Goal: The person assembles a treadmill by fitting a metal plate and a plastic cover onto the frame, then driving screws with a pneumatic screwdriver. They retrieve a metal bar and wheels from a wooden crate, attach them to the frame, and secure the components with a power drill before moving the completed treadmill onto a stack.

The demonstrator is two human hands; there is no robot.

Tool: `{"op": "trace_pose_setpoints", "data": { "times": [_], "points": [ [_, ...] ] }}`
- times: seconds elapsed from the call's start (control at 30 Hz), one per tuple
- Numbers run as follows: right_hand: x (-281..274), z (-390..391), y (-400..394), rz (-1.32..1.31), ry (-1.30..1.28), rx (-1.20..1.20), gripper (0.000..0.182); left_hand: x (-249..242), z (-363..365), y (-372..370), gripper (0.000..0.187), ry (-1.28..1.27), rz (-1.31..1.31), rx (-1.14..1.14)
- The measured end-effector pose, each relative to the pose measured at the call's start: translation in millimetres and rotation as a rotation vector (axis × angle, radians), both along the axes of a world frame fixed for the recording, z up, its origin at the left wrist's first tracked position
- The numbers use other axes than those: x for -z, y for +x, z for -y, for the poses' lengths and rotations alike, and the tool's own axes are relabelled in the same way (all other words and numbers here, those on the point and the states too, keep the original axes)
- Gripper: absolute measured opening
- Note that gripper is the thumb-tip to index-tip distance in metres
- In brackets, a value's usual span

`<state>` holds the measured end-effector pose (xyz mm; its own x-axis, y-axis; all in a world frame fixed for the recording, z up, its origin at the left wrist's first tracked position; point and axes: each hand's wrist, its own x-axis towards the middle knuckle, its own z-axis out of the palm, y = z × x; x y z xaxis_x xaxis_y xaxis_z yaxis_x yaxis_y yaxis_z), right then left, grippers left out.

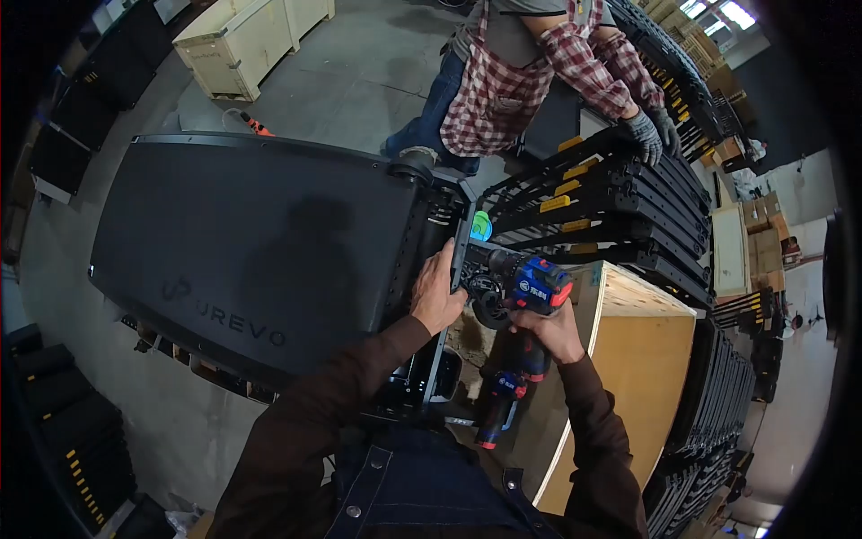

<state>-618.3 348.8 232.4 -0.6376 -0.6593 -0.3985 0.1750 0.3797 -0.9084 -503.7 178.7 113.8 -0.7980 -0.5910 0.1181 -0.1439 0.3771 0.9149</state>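
Note:
My right hand is wrapped round the grip of a blue and red power drill, whose front end points left toward the metal end frame of a black board marked UREVO. Bent over that frame's edge is my left hand, its fingertips beside the metal; whether they pinch anything small is hidden. Below the drill in my grip, a second blue and red drill lies beside the frame. A green and blue round item sits just beyond the frame.
Another person in a checked apron stands ahead, gloved hands on stacked black frames with yellow tabs. An open wooden crate is at my right. A wooden crate stands at the upper left; black stacks are at the lower left.

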Motion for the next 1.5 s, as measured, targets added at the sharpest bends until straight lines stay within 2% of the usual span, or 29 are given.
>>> {"op": "trace_pose_setpoints", "data": {
  "times": [0.13,0.2,0.33,0.4,0.43,0.47,0.53,0.63,0.67,0.8,0.87,0.9,1.0,1.1,1.13,1.2,1.23,1.3,1.33,1.37,1.4,1.43,1.5],
  "points": [
    [-1,5,-8,-0.007,0.021,-0.044,0.032,-1,0,1,0.086,0.022,-0.005,0.012],
    [-1,10,-12,-0.001,0.004,-0.092,0.045,0,1,1,0.086,0.028,0.001,0.012],
    [-16,22,-28,-0.009,0.058,-0.159,0.048,1,1,2,0.086,0.046,0.002,0.016],
    [-37,36,-40,-0.122,0.25,-0.331,0.046,2,-1,2,0.085,0.038,-0.01,0.011],
    [-44,46,-48,-0.118,0.215,-0.388,0.045,2,0,2,0.085,0.026,-0.021,0.007],
    [-53,58,-54,-0.354,0.277,-0.5,0.035,2,1,1,0.085,0.027,-0.019,0.01],
    [-56,78,-72,-0.814,0.327,-0.717,0.033,2,2,1,0.085,0.04,0.004,0.008],
    [-79,104,-68,-0.833,0.458,-0.82,0.036,5,0,0,0.085,0.022,-0.013,-0.023],
    [-83,108,-66,-0.708,0.494,-0.772,0.035,5,0,0,0.085,0.032,-0.01,-0.022],
    [-75,116,-77,-0.668,0.634,-0.766,0.037,4,2,0,0.084,0.068,0.0,-0.021],
    [-84,123,-69,-0.964,0.652,-0.856,0.04,6,-4,-2,0.084,0.059,-0.016,-0.033],
    [-84,129,-71,-0.934,0.681,-0.852,0.041,6,-3,-2,0.084,0.026,-0.038,-0.044],
    [-72,128,-88,-0.831,0.631,-0.923,0.041,0,2,-4,0.083,0.009,-0.026,-0.036],
    [-73,119,-83,-0.926,0.571,-0.894,0.041,-7,3,-2,0.083,0.024,0.021,-0.005],
    [-81,111,-79,-0.923,0.654,-0.907,0.04,-11,3,0,0.083,0.049,0.028,-0.001],
    [-80,79,-66,-0.98,0.449,-0.798,0.042,-8,8,5,0.086,0.087,0.04,0.047],
    [-77,58,-64,-0.916,0.392,-0.861,0.044,-4,12,7,0.086,0.077,0.047,0.037],
    [-65,11,-43,-0.213,0.167,-0.522,0.031,4,11,16,0.088,0.133,-0.055,0.104],
    [-55,-10,-21,-0.087,0.018,-0.347,0.024,-7,11,29,0.091,0.192,-0.071,0.104],
    [-33,-30,-9,-0.038,0.031,-0.282,0.028,-27,13,48,0.087,0.159,-0.127,0.098],
    [-6,-50,4,0.013,0.047,-0.216,0.031,-57,19,72,0.075,0.016,-0.116,0.063],
    [19,-60,20,0.037,0.036,-0.17,0.021,-80,28,97,0.06,-0.117,-0.016,0.026],
    [85,-77,43,0.056,0.157,-0.117,0.03,-70,56,147,0.054,-0.371,0.107,-0.057]
  ]
}}
